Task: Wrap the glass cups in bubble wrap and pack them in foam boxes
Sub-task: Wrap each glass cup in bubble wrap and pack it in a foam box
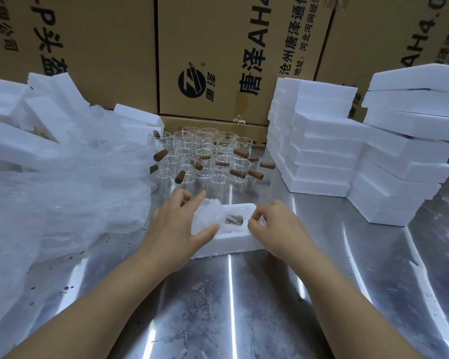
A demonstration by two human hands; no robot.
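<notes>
Head view: one camera looks down over both forearms at a steel worktop (244,307).
Foam box (228,244): lies open on the worktop between the two hands.
Wrapped cup (213,217): lies inside the foam box, in bubble wrap, its brown handle showing dimly through the wrap.
Left hand (176,229): at the foam box's left end, thumb and forefinger spread and fairly straight, pressing on the wrapped cup.
Right hand (278,226): at the foam box's right end, fingers (254,220) curled onto its rim, gripping it.
Glass cups (205,156): unwrapped, with wooden handles, clustered just behind the foam box.
Bubble wrap pile (75,177): heaped to the left of the foam box, touching the left forearm.
Foam stacks (319,141): closed white boxes piled right of the foam box, behind it.
Loose foam pieces (16,125): behind the bubble wrap pile, far left of the foam box.
Cartons (218,55): printed cardboard, standing behind the glass cups.
</notes>
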